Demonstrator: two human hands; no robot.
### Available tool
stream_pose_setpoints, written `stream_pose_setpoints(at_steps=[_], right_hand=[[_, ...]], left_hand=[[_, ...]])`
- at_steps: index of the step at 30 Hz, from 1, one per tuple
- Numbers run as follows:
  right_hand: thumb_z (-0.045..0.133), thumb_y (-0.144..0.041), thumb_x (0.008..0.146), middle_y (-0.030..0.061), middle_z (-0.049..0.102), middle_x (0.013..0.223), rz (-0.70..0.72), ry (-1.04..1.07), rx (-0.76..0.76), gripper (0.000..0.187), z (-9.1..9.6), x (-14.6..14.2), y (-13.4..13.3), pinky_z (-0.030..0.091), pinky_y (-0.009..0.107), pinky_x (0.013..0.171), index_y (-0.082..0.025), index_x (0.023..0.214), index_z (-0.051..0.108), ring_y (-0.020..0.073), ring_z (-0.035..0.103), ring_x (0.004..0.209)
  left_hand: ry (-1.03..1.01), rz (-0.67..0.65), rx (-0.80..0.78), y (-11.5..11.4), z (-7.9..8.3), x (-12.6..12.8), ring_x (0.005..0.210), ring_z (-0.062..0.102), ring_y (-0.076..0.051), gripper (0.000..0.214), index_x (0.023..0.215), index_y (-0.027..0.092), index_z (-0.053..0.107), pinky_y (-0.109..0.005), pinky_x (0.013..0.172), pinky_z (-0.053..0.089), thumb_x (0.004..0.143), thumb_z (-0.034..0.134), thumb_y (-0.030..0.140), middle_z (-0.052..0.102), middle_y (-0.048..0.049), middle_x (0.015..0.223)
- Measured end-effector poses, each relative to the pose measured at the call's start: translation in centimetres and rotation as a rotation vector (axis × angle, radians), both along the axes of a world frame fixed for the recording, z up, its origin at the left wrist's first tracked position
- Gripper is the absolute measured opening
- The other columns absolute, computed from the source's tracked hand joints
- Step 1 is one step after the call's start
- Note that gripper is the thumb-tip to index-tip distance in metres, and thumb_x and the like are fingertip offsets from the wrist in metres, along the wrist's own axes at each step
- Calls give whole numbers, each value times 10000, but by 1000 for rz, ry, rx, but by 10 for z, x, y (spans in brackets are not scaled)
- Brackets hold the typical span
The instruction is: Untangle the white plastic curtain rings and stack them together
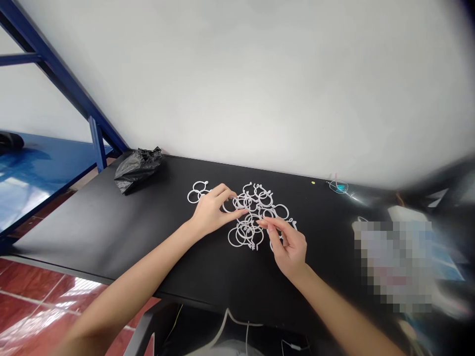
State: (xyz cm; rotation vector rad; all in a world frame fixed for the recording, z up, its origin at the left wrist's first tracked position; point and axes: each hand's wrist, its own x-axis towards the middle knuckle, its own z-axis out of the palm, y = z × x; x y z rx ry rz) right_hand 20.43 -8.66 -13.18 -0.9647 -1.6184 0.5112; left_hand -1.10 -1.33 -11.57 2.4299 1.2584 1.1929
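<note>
A loose pile of several white plastic rings (256, 217) lies in the middle of a black table (111, 232). My left hand (213, 210) reaches into the pile's left side, its fingers pinched on one white ring. My right hand (287, 242) rests at the pile's lower right edge, with thumb and forefinger pinched together over the rings; what it grips is too small to make out. A small cluster of separate white rings (196, 190) sits just left of my left hand.
A crumpled black plastic bag (137, 168) lies at the table's back left. A small clear item (338, 187) sits at the back right by the white wall. Blue metal framing (74, 94) stands to the left. Red tiled floor shows below the table's front edge.
</note>
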Motion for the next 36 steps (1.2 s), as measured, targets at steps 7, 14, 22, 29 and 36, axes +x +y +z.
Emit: stream_pose_setpoints(at_steps=[7, 14, 22, 29, 36], right_hand=[[545, -89, 919, 40, 768, 923, -23, -27, -17, 236, -1, -2, 3, 617, 296, 713, -222, 1039, 699, 182, 739, 854], [529, -97, 920, 46, 766, 908, -15, -49, -3, 232, 3, 0, 4, 611, 292, 674, -211, 1006, 713, 180, 731, 829], [524, -84, 913, 50, 769, 890, -6, -35, 21, 239, 3, -2, 4, 608, 312, 681, -214, 997, 706, 186, 732, 818], [527, -80, 907, 46, 766, 875, -18, -47, 38, 232, 6, -3, 4, 599, 302, 666, -209, 973, 707, 175, 724, 781], [519, -106, 915, 46, 765, 871, -32, -62, 11, 225, 6, -2, 3, 594, 307, 667, -211, 962, 713, 176, 720, 770]], left_hand=[[347, 232, 80, 31, -11, -33, 994, 574, -269, 309, 925, 182, 663, -403, 820, 483, 847, 681, 481, 633, -107, 1138], [430, 194, -20, 41, -29, -37, 1027, 545, -272, 257, 867, 176, 622, -407, 837, 453, 989, 473, 346, 629, -114, 1114], [246, 178, -99, 39, -25, -36, 1031, 551, -272, 231, 908, 186, 616, -434, 884, 449, 985, 459, 336, 645, -101, 1095], [134, -179, -89, 24, -15, -15, 965, 610, -215, 161, 892, 177, 626, -402, 901, 470, 965, 501, 250, 693, -73, 1018], [166, -291, -164, 15, -22, -5, 1044, 620, -221, 134, 993, 172, 639, -383, 911, 522, 948, 524, 221, 634, -110, 1149]])
